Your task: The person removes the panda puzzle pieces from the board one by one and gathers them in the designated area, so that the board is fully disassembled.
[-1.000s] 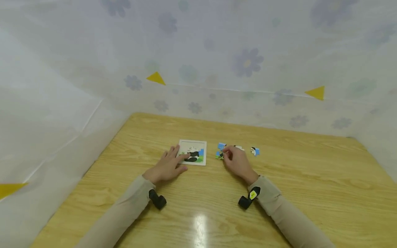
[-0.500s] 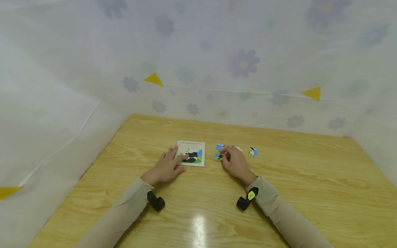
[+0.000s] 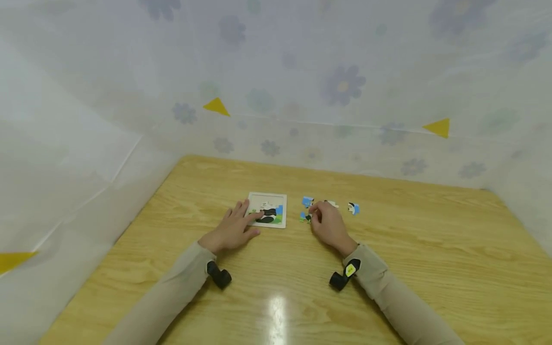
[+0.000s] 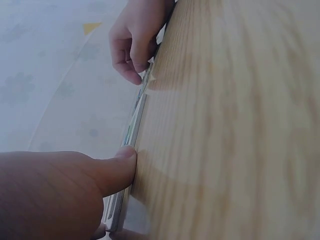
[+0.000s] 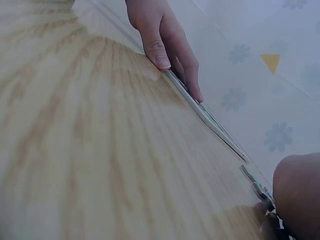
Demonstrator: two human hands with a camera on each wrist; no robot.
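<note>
A small square puzzle board with a panda picture lies on the wooden table. My left hand rests flat on the board's left side, fingers straight; in the left wrist view its thumb touches the board's edge. My right hand sits just right of the board, its curled fingers pinching a green and blue puzzle piece that lies on the table. In the right wrist view that piece shows edge-on beside my right hand.
Three loose pieces lie beyond the right hand: a blue one, a white one and a blue and white one. White flowered sheets wall the table at the back and sides. Black wrist cameras sit on both sleeves.
Both hands stay where they were, the left on the board and the right at the piece. Only the head view shifts slightly.
</note>
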